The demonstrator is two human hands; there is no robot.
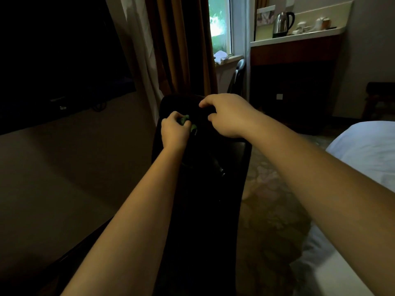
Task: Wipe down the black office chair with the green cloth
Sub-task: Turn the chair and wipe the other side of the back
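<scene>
Head view, dim hotel-type room. Two bare forearms reach fwd from 6 o'clock to frame centre.

L hand [174, 131], just left of centre, is clenched round the green cloth [185, 120]. The cloth is bunched, w/ only small bits showing past the knuckles at the hand's 1 o'clock. Cloth and fist sit against the upper part of the black office chair [205, 189].

R hand [229, 117], just right of centre, is palm-down on the chair's top w/ fingers curled. It's too dark to tell whether it grasps the chair or only rests there. The two hands are near each other but apart.

The chair runs from 6 o'clock up to centre. It's very dark, so its details are hard to make out.

At 8–9 o'clock there's a brown near counter [64, 167]. Above it, at 10 o'clock, is a large black screen [53, 50].

Brown and pale curtains [183, 43] hang at 12 o'clock. A bright window [220, 22] is just right of them, w/ a white cloth [221, 56] on the sill. A second dark chair [238, 75] stands below the sill.

At 1–2 o'clock a far counter [299, 38] carries a steel kettle [282, 23] and white cups [302, 26].

A white-sheeted bed [367, 150] is at 3–4 o'clock. Patterned carpet [271, 199] lies btwn the bed and the chair.
</scene>
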